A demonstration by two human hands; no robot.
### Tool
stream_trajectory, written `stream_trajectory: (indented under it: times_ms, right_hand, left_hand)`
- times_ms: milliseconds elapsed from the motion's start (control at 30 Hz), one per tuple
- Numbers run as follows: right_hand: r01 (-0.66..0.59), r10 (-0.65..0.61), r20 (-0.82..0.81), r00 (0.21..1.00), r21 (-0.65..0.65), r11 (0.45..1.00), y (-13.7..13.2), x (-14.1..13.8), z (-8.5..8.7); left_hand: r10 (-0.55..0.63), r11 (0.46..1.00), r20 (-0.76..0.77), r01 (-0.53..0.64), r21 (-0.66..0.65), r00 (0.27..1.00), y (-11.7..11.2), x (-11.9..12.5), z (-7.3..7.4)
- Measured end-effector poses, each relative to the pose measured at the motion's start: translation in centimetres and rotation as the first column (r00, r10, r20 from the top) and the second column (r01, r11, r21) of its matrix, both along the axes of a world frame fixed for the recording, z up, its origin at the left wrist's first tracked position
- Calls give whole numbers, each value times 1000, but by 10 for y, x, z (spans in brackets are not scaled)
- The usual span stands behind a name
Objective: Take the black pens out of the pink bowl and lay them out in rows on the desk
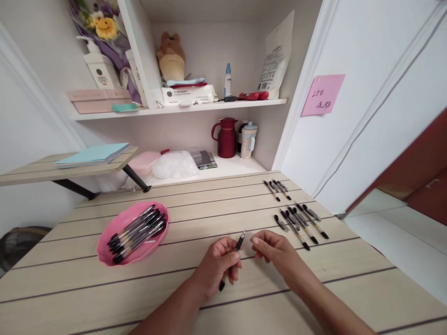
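My left hand is closed around a ballpoint pen, whose metal tip points up and away; its black lower end shows below my fingers. Just right of the tip, apart from it, my right hand has thumb and fingertips pinched together; anything between them is too small to make out. To the left, a pink bowl holds several clear-barrelled pens with black ends. Right of my hands lies a group of pens with small loose parts. A smaller group of pens and parts lies behind it.
The wooden table has dark stripes. A raised shelf on black legs bears blue-covered papers at the left. White shelving behind holds a red jug, a pale cup and a plastic bag. A pink note is on the wall.
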State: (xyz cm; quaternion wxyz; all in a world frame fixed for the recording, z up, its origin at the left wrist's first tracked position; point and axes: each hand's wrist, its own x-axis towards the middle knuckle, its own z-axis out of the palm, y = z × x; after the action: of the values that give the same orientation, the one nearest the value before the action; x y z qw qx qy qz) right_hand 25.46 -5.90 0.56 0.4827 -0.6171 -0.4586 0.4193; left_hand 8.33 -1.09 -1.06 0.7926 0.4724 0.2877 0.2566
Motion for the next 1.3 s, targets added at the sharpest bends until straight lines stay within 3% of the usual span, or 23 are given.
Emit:
stream_trajectory:
  times_ms: [100, 267, 600, 1033, 1200, 1300]
  right_hand:
    - [95, -84, -185, 979, 48, 994, 3, -28, 3]
    - [209, -180, -259, 949, 88, 974, 8, -39, 10]
    - [118, -84, -334, 939, 82, 990, 10, -39, 1]
    - [75, -39, -568, 822, 40, 996, 11, -34, -3]
    - [59, -22, -551, 834, 48, 997, 12, -35, -5]
    - [42, 7, -597, 802, 68, 997, 12, -35, -2]
  left_hand:
    - [1, 1000, -15, 0, 31, 1000, -1, 1, -1]
    - [1, 999, -42, 1, 43, 999, -1, 0, -1]
    - [-66, 994, -29, 68, 85, 997, 1, -1, -1]
    - [-82, 993, -13, 82, 84, 997, 2, -1, -1]
    - [-92, 992, -14, 93, 84, 996, 3, -2, -2]
    - [-100, 992, -10, 101, 77, 995, 3, -2, -3]
